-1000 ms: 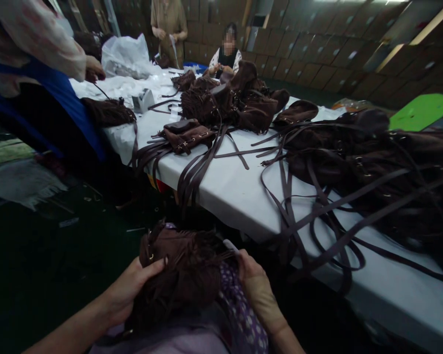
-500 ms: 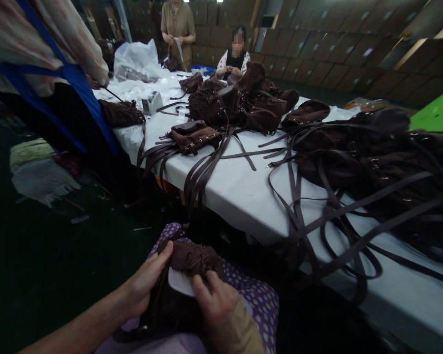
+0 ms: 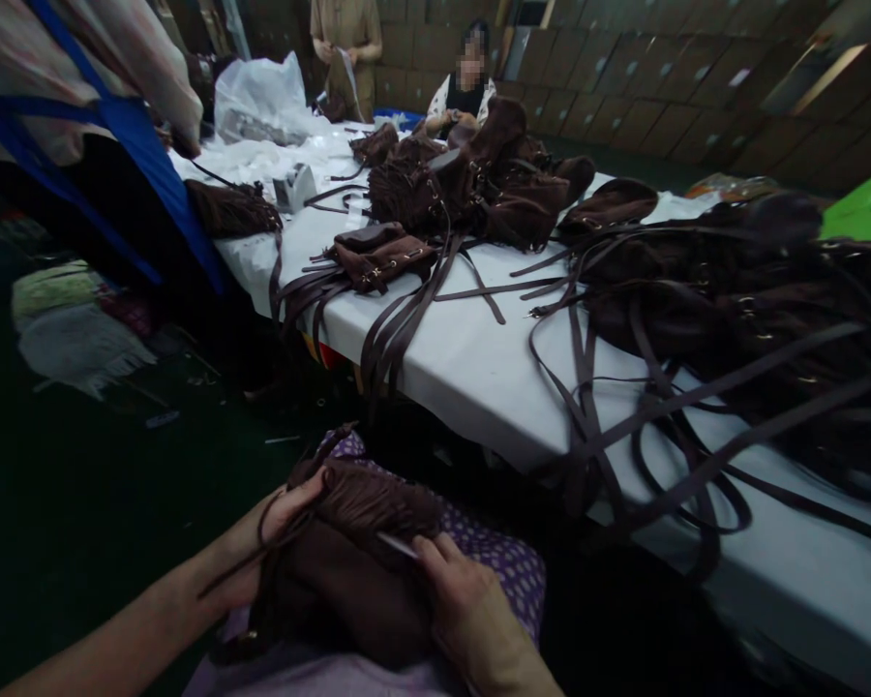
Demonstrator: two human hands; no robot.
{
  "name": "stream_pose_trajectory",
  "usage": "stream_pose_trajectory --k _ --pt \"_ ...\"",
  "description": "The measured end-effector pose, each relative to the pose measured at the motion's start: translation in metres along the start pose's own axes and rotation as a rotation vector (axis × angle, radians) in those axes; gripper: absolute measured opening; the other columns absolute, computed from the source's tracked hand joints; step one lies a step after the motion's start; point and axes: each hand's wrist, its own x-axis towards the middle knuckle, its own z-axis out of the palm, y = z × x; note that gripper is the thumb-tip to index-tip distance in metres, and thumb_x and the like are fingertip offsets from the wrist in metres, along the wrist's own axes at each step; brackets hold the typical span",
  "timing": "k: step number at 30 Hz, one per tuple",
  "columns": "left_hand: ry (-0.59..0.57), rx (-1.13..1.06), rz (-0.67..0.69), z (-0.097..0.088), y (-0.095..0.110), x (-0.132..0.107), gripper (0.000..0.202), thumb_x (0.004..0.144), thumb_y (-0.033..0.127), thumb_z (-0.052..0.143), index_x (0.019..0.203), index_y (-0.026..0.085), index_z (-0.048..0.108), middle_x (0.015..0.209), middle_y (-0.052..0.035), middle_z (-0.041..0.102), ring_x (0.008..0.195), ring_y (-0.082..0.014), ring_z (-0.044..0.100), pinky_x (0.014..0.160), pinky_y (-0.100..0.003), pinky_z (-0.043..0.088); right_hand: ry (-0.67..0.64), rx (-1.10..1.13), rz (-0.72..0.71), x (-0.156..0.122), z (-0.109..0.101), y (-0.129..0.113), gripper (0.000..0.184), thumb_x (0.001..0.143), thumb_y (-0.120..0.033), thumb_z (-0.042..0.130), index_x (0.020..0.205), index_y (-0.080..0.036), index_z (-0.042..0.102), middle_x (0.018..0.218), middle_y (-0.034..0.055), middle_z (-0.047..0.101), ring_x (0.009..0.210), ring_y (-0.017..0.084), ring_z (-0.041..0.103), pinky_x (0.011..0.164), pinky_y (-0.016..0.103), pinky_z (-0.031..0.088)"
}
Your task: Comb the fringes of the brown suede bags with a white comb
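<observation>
A dark brown fringed bag [image 3: 348,581] lies on my lap over a purple dotted cloth [image 3: 504,566]. My left hand [image 3: 280,528] is closed on the bag's upper left edge, the thumb on top beside the fringe [image 3: 381,499]. A thin dark cord [image 3: 236,571] hangs across that hand and wrist. My right hand [image 3: 465,590] is closed at the bag's right side. Between its thumb and fingers it pinches a thin, flat white piece [image 3: 397,545], seen nearly edge-on against the fringe; its exact kind is unclear.
A white-covered table [image 3: 471,358] stands ahead, bearing piles of brown bags [image 3: 697,290] with long straps [image 3: 581,387] hanging over its edge. A person in a blue apron [image 3: 123,126] stands at left; two people are at the far side. Stacked cartons [image 3: 660,87] line the back.
The white piece, earlier broad and flat under the fringe, now shows as a thin strip. My right hand has shifted right. A cord now lies over my left hand, and the fringe is spread wider.
</observation>
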Motion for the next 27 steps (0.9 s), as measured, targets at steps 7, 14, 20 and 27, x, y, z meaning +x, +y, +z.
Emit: stream_pose_trajectory --k 7,14,20,27 --pt "-0.044 -0.014 -0.185 0.004 0.006 -0.004 0.048 0.082 0.039 0.065 0.121 0.009 0.060 0.111 -0.0172 0.070 0.108 -0.0321 0.064 0.096 -0.042 0.049 0.193 -0.259 0.471 0.034 -0.003 0.050 0.036 0.092 -0.009 0.036 0.119 -0.020 0.057 0.089 0.0086 0.064 0.065 0.017 0.066 0.051 0.023 0.041" --pt "-0.043 0.115 -0.291 -0.038 0.013 0.038 0.042 0.079 0.041 0.068 0.103 0.007 0.064 0.097 -0.0175 0.073 0.094 -0.0288 0.069 0.090 -0.038 0.051 0.586 0.809 0.325 0.031 -0.031 -0.013 0.034 0.094 -0.049 0.041 0.098 -0.020 0.059 0.071 0.0009 0.064 0.053 0.012 0.055 0.048 0.020 0.040" --pt "0.378 0.575 0.360 -0.056 0.024 0.020 0.044 0.069 0.036 0.078 0.103 0.014 0.061 0.103 -0.0138 0.067 0.101 -0.0283 0.062 0.085 -0.035 0.049 0.328 1.497 0.278 0.039 -0.028 -0.052 0.039 0.088 -0.058 0.050 0.093 -0.020 0.051 0.069 0.0012 0.068 0.035 0.005 0.041 0.034 0.016 0.028" --pt "-0.167 1.758 0.577 -0.065 -0.054 0.055 0.066 0.069 0.039 0.075 0.131 0.027 0.053 0.128 -0.0109 0.059 0.119 -0.0341 0.050 0.107 -0.050 0.028 0.185 1.304 0.241 0.065 -0.006 -0.051 0.043 0.090 -0.061 0.042 0.101 -0.020 0.051 0.070 0.0007 0.067 0.036 0.006 0.041 0.037 0.019 0.033"
